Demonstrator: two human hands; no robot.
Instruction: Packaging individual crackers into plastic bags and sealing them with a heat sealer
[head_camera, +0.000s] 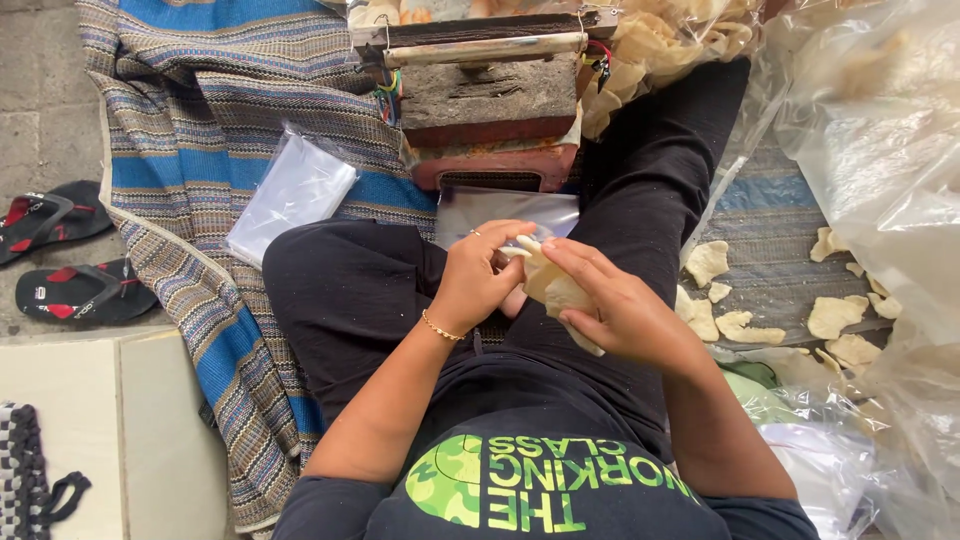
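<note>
Pale crackers (760, 325) litter the mat beside my knee; my left hand (480, 280) and right hand (615, 310) pinch a cracker stack (550, 285), long axis slanting toward the sealing machine (490, 100).

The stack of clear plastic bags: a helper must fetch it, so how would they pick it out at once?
Start at the striped blue woven mat on the floor. The stack of clear plastic bags lies on it, just outside the person's left knee. It is flat, rectangular and empty, unlike the big crumpled bags of crackers opposite.
</note>
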